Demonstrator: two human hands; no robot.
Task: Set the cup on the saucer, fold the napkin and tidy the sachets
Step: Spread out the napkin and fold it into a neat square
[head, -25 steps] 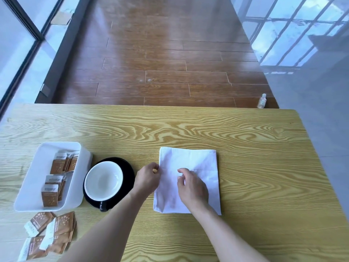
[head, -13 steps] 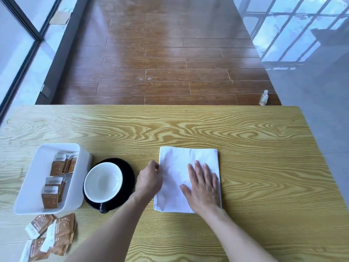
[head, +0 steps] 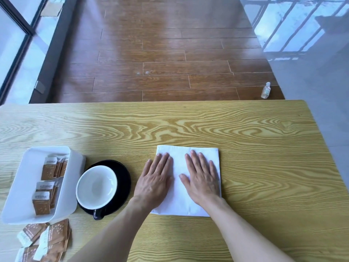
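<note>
Now, left hand: flat, fingers spread, palm down on the napkin's left edge.
Right hand: flat, fingers spread, pressing the napkin's right half.
Table: yellow wood grain; brown plank floor beyond.
Napkin: white, folded, lying flat at centre.
Cup: white inside, on black saucer.
Sachets: brown, loose near tray.

Perhaps a café: wooden table, cup, sachets, big windows.
</note>
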